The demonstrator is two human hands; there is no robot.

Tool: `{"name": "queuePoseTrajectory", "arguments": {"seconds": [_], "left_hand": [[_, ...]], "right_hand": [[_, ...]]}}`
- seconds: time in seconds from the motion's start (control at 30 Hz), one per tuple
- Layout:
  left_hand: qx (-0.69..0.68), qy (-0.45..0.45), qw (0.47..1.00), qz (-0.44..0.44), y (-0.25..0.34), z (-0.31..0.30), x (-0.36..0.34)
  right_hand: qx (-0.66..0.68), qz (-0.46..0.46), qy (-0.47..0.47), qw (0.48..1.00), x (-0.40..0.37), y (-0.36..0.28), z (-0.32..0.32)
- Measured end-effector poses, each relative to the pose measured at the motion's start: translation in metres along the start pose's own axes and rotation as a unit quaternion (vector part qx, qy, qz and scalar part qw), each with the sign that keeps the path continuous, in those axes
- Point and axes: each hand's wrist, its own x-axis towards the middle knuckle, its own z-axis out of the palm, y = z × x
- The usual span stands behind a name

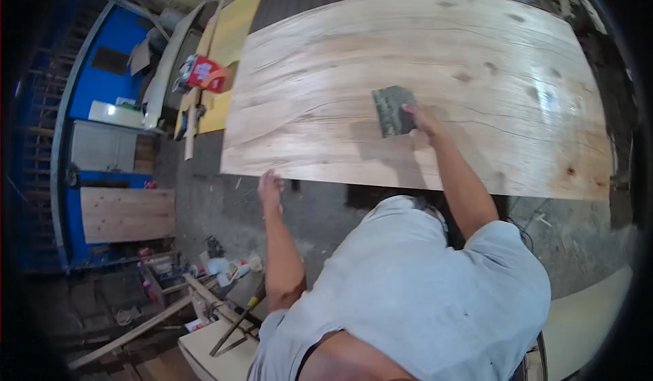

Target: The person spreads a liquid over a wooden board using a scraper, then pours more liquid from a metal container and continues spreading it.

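The fingers of my right hand (423, 119) close on one edge of a grey-green pad (389, 114), likely keeping it flat on the wooden board (313, 102). My left hand (270, 185) bends loosely by the near edge, its grip unclear. The pad's underside and the board's supports are hidden from me.

Right hand (423, 118) outstretched in a grip, left hand (271, 187) loosely curled.

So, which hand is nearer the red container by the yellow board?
Left: the left hand is on the person's side of the red container, slightly right; the right hand is farther right, over the pale wooden sheet.
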Motion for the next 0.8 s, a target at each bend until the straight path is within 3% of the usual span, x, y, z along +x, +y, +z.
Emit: {"name": "queuePoseTrajectory", "arguments": {"seconds": [0.07, 0.1, 0.17, 0.23, 0.27, 0.33, 0.4, 0.47, 0.6, 0.67, 0.7, 0.73, 0.77, 0.8], "left_hand": [[0.016, 0.003, 0.999, 0.028, 0.017, -0.011, 0.039], [0.013, 0.001, 1.000, -0.001, 0.018, -0.017, 0.056], [-0.004, 0.009, 1.000, -0.025, 0.012, -0.025, 0.094], [0.033, -0.034, 0.998, -0.049, -0.004, -0.037, 0.124], [0.032, -0.031, 0.998, -0.046, -0.002, -0.042, 0.147], [0.055, -0.060, 0.996, -0.043, 0.003, -0.059, 0.193], [0.073, -0.072, 0.994, -0.033, 0.011, -0.081, 0.265], [0.070, -0.097, 0.992, 0.037, 0.026, -0.100, 0.351], [0.056, -0.111, 0.978, 0.170, 0.072, -0.128, 0.529], [0.090, -0.053, 0.983, 0.154, 0.088, -0.144, 0.606], [0.108, 0.003, 0.970, 0.220, 0.087, -0.150, 0.656], [0.121, 0.060, 0.950, 0.282, 0.082, -0.157, 0.697], [0.136, 0.109, 0.935, 0.309, 0.102, -0.160, 0.708], [0.232, 0.065, 0.886, 0.396, 0.136, -0.168, 0.718]], "right_hand": [[-0.096, 0.008, 0.005, 0.995, 0.002, -0.041, 0.025], [-0.164, 0.030, 0.002, 0.986, -0.002, -0.049, 0.035], [-0.345, 0.015, 0.001, 0.938, 0.025, -0.034, 0.036], [-0.331, -0.083, 0.078, 0.937, 0.019, -0.020, 0.026], [-0.330, -0.085, 0.159, 0.927, 0.024, -0.017, 0.025], [-0.167, -0.017, 0.290, 0.942, 0.000, -0.042, 0.045], [0.060, -0.097, 0.296, 0.948, 0.003, -0.017, 0.040], [0.207, -0.129, 0.327, 0.913, -0.011, -0.007, 0.059], [0.241, -0.223, 0.389, 0.861, -0.030, 0.022, 0.132], [0.330, -0.247, 0.400, 0.819, -0.054, 0.041, 0.181], [0.390, -0.223, 0.415, 0.791, -0.059, 0.059, 0.195], [0.381, -0.202, 0.486, 0.760, -0.073, 0.038, 0.243], [0.351, -0.209, 0.492, 0.769, -0.086, 0.029, 0.264], [0.325, -0.212, 0.506, 0.771, -0.105, 0.028, 0.285]]}}
